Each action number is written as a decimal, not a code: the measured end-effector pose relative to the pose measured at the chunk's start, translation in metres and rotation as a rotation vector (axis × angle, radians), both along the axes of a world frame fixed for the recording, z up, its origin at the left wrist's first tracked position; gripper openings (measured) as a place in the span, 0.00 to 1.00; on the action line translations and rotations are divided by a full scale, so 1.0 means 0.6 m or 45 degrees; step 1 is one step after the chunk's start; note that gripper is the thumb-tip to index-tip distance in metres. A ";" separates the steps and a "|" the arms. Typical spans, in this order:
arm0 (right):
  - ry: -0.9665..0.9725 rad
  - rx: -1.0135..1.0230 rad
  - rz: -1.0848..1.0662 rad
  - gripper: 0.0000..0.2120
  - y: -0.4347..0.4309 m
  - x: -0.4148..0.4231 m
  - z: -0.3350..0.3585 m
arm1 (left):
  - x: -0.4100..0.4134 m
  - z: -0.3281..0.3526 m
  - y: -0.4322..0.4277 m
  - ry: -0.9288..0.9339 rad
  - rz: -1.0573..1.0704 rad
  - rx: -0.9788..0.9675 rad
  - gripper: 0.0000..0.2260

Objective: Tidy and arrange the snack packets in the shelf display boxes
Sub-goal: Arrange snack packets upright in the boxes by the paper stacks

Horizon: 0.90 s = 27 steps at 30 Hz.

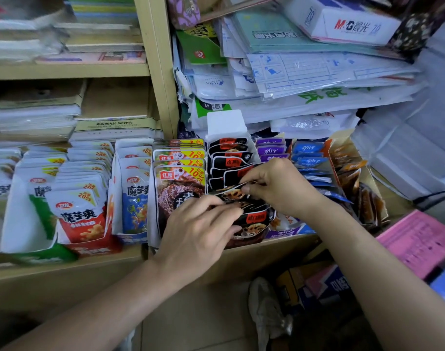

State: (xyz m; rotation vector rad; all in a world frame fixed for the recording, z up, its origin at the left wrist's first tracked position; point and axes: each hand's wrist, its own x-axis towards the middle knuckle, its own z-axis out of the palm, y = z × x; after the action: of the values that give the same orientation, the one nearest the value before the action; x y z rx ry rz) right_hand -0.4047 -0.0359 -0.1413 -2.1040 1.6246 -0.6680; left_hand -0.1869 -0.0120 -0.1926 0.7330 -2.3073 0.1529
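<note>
The black snack packets [256, 219] lie tilted at the front of their display box [225, 122], directly under both hands, their row running away from the person. The right hand [274, 186] pinches one packet's top edge. The left hand [198, 229] curls over the front ones, red-label packets [181, 173] just to its left.

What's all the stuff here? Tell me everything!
black snack packets: many, black-red, middle box
brown packets: several, brown-yellow, left of black
white packets: many, red, blue, green fronts, far left
purple packets: few, purple, right of black
blue packets: several, blue, right of purple
orange packets: several, orange-brown, far right
paper stacks: many, whitish, above the packets
pink sheets: stack, pink, lower right
left hand: one, grips front black packets
right hand: one, pinches a black packet
</note>
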 end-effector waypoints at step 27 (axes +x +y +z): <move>0.184 -0.245 0.095 0.02 -0.023 -0.002 0.004 | 0.004 -0.005 -0.009 0.007 -0.084 0.150 0.11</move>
State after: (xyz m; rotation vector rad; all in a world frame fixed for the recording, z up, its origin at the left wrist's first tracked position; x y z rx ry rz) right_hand -0.4057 -0.0499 -0.1391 -2.3884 1.6022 -0.6860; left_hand -0.1847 -0.0172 -0.1954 0.7134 -2.3473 -0.0158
